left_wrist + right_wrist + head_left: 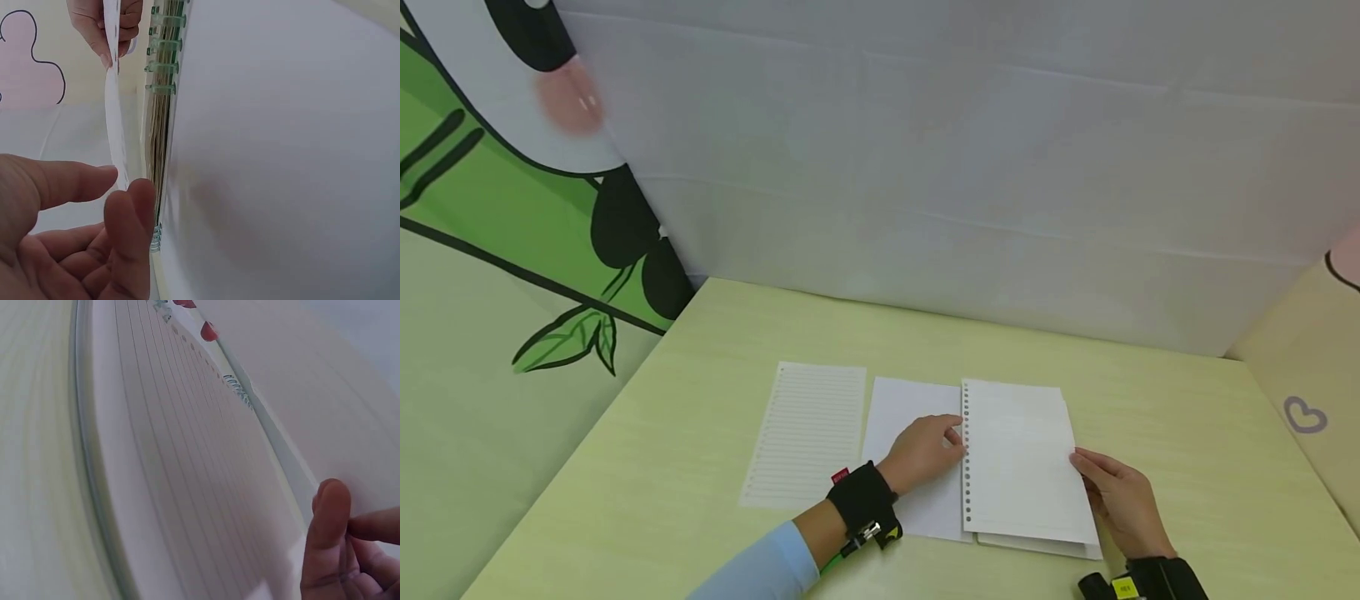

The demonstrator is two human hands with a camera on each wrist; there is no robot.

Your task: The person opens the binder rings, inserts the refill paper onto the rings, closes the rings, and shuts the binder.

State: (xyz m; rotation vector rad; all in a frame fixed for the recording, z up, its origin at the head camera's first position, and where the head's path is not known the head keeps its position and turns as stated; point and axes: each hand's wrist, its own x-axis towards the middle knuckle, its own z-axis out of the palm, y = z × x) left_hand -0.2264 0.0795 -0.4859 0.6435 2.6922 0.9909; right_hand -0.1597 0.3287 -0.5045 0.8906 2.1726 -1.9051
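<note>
White loose-leaf sheets (1018,458) with punched holes along their left edge stand raised over a ring-bound notebook (164,81). Green rings show along the notebook's spine. My left hand (925,450) is at the holed edge, with thumb and forefinger on either side of the paper in the left wrist view. At the opposite edge, my right hand (1123,500) pinches the sheets between thumb and fingers. Beneath them, the right wrist view shows a lined page (181,462) and more rings. The notebook's white cover (917,400) lies open to the left, partly behind my left hand.
A separate lined sheet (808,425) lies flat left of the notebook, its lower edge near my left wrist. The pale yellow table (662,467) meets a white cloth (925,183) at the back. Painted walls stand on both sides.
</note>
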